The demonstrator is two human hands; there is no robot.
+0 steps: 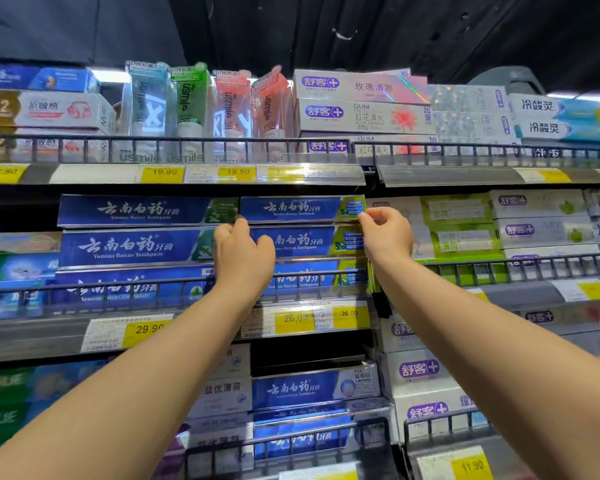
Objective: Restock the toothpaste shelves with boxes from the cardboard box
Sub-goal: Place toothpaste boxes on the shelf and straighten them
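Yunnan Baiyao toothpaste box [302, 208], topmost of three stacked, pinched at both ends: left hand [243, 252] grasping one end, right hand [387, 233] the other; three more leftward.

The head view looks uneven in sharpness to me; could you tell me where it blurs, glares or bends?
Head view: sharp at centre, where both hands, left hand and right hand, hold the top blue box; the lower-left green boxes smear; glare whitens the upper price strip; wide-angle distortion bows the shelf rails.
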